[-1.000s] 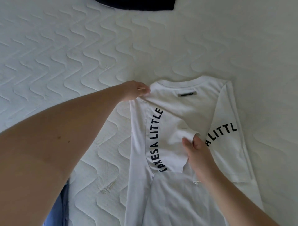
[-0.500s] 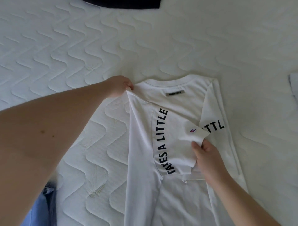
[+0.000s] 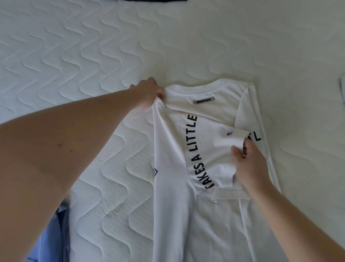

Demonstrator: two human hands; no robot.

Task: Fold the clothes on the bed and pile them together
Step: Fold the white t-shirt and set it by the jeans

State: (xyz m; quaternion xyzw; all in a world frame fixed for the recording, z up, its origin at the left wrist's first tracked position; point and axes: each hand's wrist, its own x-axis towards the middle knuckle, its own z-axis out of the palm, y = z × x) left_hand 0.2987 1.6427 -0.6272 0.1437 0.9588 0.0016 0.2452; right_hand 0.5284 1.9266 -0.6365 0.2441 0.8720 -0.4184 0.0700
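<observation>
A white cotton T-shirt with curved black lettering (image 3: 188, 168) lies on the white quilted mattress with a wavy stitch pattern (image 3: 78, 61), right of centre and near the lower half of the view. Nothing here serves as a container; the mattress alone carries the clothes.

The left hand (image 3: 149, 95) has its fingers curled round the shirt's shoulder corner beside the collar, pinching the fabric and lifting it slightly off the mattress. The right hand (image 3: 250, 164) pinches the hem of the short sleeve (image 3: 229, 142), thumb on top and fingers beneath, holding it folded inward over the shirt's middle. A small red and blue logo (image 3: 229, 133) shows on that sleeve, and a grey neck label (image 3: 203, 101) sits just below the collar.

The shirt's right side is already folded in, its edge running straight down the right. Open mattress spreads wide above and to the left of the shirt, and a broad strip lies to its right.

A dark navy garment (image 3: 153, 1) shows only as a sliver at the top edge. A light blue garment (image 3: 54, 239) lies at the lower left, partly under the left forearm. A pale piece of cloth (image 3: 342, 89) is cut off at the right edge.

The shirt's long axis runs from the collar, at the far end, to the body, which passes out of the bottom of the view.
</observation>
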